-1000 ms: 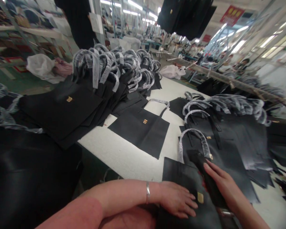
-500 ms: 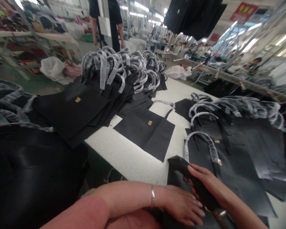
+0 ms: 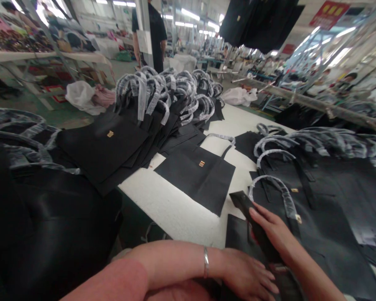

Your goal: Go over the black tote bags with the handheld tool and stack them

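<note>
My right hand (image 3: 274, 225) is wrapped round a long black object (image 3: 249, 209) with a blunt, flat end pointing up and away; its exact kind is unclear. My left hand (image 3: 247, 271), a silver bracelet on its wrist, lies palm down with fingers stretched over a black leather-like panel (image 3: 235, 228) at the table's near edge. The long object's lower part passes beside the left fingertips. Just beyond lies a single black bag panel (image 3: 196, 175) with a gold clasp and a plastic-wrapped handle. To the right are overlapping black bag panels (image 3: 326, 213) with wrapped handles.
A heap of black panels (image 3: 106, 146) with wrapped handles covers the table's left and far side. More black bag pieces (image 3: 50, 209) are at the near left. The white tabletop (image 3: 172, 200) shows between the piles. A person in black (image 3: 156, 35) stands beyond, by a post.
My right hand has raised the far end of the long black object slightly, showing more of the panel underneath. The left hand stays flat. The view has shifted a little left.
</note>
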A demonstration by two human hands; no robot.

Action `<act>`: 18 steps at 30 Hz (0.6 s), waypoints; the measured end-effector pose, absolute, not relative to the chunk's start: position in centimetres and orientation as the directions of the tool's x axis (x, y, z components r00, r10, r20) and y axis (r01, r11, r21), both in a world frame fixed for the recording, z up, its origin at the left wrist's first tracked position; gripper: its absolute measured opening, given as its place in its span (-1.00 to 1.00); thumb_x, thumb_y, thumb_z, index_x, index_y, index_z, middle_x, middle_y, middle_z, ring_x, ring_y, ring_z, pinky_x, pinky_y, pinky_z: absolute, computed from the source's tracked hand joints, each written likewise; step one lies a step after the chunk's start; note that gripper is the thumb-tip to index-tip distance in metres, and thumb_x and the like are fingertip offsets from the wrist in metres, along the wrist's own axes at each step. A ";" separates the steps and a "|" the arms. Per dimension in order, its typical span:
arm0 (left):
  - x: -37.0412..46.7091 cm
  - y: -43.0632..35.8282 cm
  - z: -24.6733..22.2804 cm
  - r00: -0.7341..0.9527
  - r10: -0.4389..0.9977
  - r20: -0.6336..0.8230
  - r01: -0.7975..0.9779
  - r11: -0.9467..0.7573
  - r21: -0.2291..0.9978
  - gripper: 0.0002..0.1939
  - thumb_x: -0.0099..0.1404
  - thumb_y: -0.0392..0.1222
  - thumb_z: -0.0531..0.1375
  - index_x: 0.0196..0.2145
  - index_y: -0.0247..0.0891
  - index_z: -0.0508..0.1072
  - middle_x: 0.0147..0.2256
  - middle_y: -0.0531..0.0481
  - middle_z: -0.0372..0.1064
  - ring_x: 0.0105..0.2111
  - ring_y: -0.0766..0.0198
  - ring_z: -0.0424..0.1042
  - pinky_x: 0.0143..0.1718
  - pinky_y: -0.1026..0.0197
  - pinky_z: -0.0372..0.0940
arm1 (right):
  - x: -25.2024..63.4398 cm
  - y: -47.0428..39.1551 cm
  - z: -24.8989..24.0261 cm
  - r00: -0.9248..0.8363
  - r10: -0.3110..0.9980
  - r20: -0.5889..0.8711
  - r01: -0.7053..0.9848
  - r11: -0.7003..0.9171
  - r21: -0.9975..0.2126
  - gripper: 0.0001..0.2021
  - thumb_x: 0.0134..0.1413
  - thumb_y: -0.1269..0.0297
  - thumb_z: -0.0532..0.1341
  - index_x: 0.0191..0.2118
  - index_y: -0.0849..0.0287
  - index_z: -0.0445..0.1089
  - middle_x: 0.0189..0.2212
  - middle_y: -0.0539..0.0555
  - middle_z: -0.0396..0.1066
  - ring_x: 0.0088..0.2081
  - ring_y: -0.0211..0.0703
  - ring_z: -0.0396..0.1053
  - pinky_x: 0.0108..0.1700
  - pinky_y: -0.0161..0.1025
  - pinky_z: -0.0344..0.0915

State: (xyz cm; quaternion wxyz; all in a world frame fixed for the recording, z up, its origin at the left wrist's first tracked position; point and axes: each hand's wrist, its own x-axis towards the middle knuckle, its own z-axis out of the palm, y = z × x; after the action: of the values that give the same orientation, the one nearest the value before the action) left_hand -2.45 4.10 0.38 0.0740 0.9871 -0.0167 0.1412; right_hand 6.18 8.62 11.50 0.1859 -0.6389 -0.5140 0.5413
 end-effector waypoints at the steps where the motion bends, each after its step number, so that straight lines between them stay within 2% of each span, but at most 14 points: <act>1: -2.3 4.1 0.3 0.960 -0.010 0.281 -0.052 -0.988 0.143 -0.57 0.32 -0.01 0.00 0.01 -0.22 0.45 0.06 -0.02 0.32 0.08 0.15 0.28 0.08 0.17 0.25 | 6.2 8.6 11.8 -0.112 0.860 -0.499 0.458 -0.401 -0.793 -0.31 0.05 -0.02 0.20 0.25 0.19 0.11 -0.72 -0.11 0.31 -0.67 -0.20 0.31 -0.62 -0.34 0.22; 4: -2.2 3.7 -0.2 0.953 -0.030 0.302 -0.081 -0.984 0.158 -0.57 0.31 -0.04 0.02 0.01 -0.29 0.45 0.07 -0.06 0.31 0.11 0.13 0.25 0.09 0.17 0.23 | 6.7 7.6 12.7 -0.161 0.800 -0.578 0.474 -0.452 -0.756 -0.25 -0.05 -0.06 0.25 0.23 0.19 0.17 -0.67 -0.07 0.38 -0.67 -0.21 0.30 -0.64 -0.34 0.18; 6: -2.9 3.2 -0.4 0.946 0.027 0.323 -0.045 -0.976 0.214 -0.64 0.34 -0.08 0.00 -0.12 -0.27 0.50 -0.01 -0.07 0.37 0.03 0.18 0.33 0.02 0.20 0.27 | 7.1 6.5 12.8 -0.182 0.755 -0.630 0.479 -0.492 -0.727 -0.22 -0.13 -0.06 0.29 0.20 0.23 0.21 -0.64 -0.05 0.41 -0.67 -0.23 0.28 -0.64 -0.34 0.16; 7: -3.7 2.8 -0.4 0.938 0.122 0.325 0.035 -0.965 0.259 -0.65 0.35 -0.09 -0.02 -0.22 -0.27 0.51 -0.10 -0.08 0.42 -0.06 0.19 0.39 -0.05 0.20 0.31 | 7.2 6.0 12.7 -0.175 0.748 -0.641 0.480 -0.503 -0.718 -0.21 -0.14 -0.07 0.29 0.20 0.25 0.21 -0.66 -0.04 0.40 -0.67 -0.24 0.27 -0.63 -0.34 0.15; 9: -6.1 2.3 -0.3 0.848 0.430 0.311 0.315 -0.879 0.357 -0.63 0.36 -0.06 -0.05 -0.36 -0.27 0.47 -0.26 -0.10 0.45 -0.22 0.17 0.44 -0.15 0.14 0.34 | 7.5 5.3 12.4 -0.157 0.746 -0.648 0.471 -0.520 -0.713 -0.16 -0.16 -0.09 0.29 0.23 0.28 0.17 -0.70 -0.06 0.36 -0.66 -0.22 0.26 -0.62 -0.33 0.16; 11: -9.0 2.1 0.1 0.601 0.743 0.293 0.618 -0.665 0.419 -0.60 0.32 0.07 0.02 -0.27 -0.33 0.43 -0.21 -0.19 0.42 -0.16 0.07 0.42 -0.07 0.02 0.31 | 7.8 5.0 12.1 -0.155 0.743 -0.651 0.463 -0.528 -0.712 -0.11 -0.16 -0.13 0.28 0.26 0.28 0.11 -0.73 -0.07 0.33 -0.66 -0.18 0.27 -0.62 -0.32 0.17; 12: -10.5 2.2 0.3 0.457 0.843 0.285 0.722 -0.538 0.435 -0.50 0.26 0.16 0.07 -0.14 -0.38 0.39 -0.08 -0.28 0.37 -0.03 -0.02 0.35 0.02 -0.05 0.25 | 7.8 5.0 12.0 -0.157 0.740 -0.654 0.463 -0.529 -0.711 -0.11 -0.15 -0.14 0.28 0.26 0.26 0.10 -0.71 -0.05 0.35 -0.64 -0.17 0.28 -0.61 -0.32 0.18; 14: -12.7 2.5 0.5 0.239 0.938 0.250 0.834 -0.330 0.442 -0.10 0.11 0.35 0.15 0.11 -0.52 0.19 0.18 -0.45 0.06 0.21 -0.17 0.04 0.19 -0.14 0.04 | 7.9 5.0 12.0 -0.164 0.726 -0.668 0.482 -0.532 -0.696 -0.15 -0.12 -0.13 0.27 0.25 0.22 0.13 -0.67 -0.02 0.39 -0.62 -0.17 0.31 -0.60 -0.33 0.19; 16: -14.0 2.8 0.5 0.181 0.964 0.194 0.872 -0.248 0.422 0.16 0.03 0.47 0.12 0.23 -0.60 -0.03 0.28 -0.49 -0.24 0.30 -0.17 -0.25 0.27 -0.14 -0.13 | 7.6 5.0 11.9 -0.180 0.707 -0.684 0.496 -0.536 -0.683 -0.20 -0.09 -0.12 0.27 0.24 0.18 0.16 -0.62 -0.01 0.42 -0.62 -0.19 0.31 -0.60 -0.33 0.18; 18: -14.3 3.0 0.4 0.201 0.968 0.153 0.879 -0.247 0.408 0.20 0.03 0.51 0.06 0.27 -0.59 -0.13 0.30 -0.45 -0.34 0.32 -0.12 -0.37 0.30 -0.12 -0.20 | 7.2 5.0 11.6 -0.218 0.682 -0.698 0.488 -0.543 -0.683 -0.21 -0.09 -0.12 0.27 0.23 0.17 0.16 -0.57 -0.01 0.43 -0.64 -0.23 0.29 -0.61 -0.33 0.17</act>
State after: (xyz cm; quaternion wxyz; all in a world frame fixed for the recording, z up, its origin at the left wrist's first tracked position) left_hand -14.33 2.95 0.36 0.1162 0.7663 0.6024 0.1909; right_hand 7.20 4.96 11.60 0.0780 -0.6202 -0.4716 0.6219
